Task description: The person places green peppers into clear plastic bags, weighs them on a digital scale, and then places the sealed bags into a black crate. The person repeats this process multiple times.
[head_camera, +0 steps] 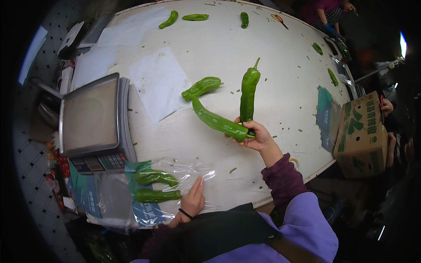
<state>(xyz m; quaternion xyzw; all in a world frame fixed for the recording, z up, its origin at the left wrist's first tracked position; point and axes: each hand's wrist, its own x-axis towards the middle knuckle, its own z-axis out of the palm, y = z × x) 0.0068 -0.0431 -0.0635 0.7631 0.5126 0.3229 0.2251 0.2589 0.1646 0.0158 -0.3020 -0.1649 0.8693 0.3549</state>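
My right hand [255, 134] grips green peppers above the white table; a long curved one [218, 123] points left, and another [249, 90] stands stem-up from my fingers. A third pepper [202, 88] lies by the curved one's far tip; whether they touch, I cannot tell. At the near edge, my left hand [193, 200] rests its fingers on a clear plastic bag [197, 167]. Inside the bag lie two peppers, one bent [154, 177] and one straighter [158, 196].
A scale [90, 115] stands left, beside paper sheets [159, 83] and more bags [111, 194]. Scissors [279, 20] and several peppers [195, 17] lie at the far side. Right are flat bags [325, 118] and a cardboard box [360, 136] with a person's hands beside it. Another person stands far right.
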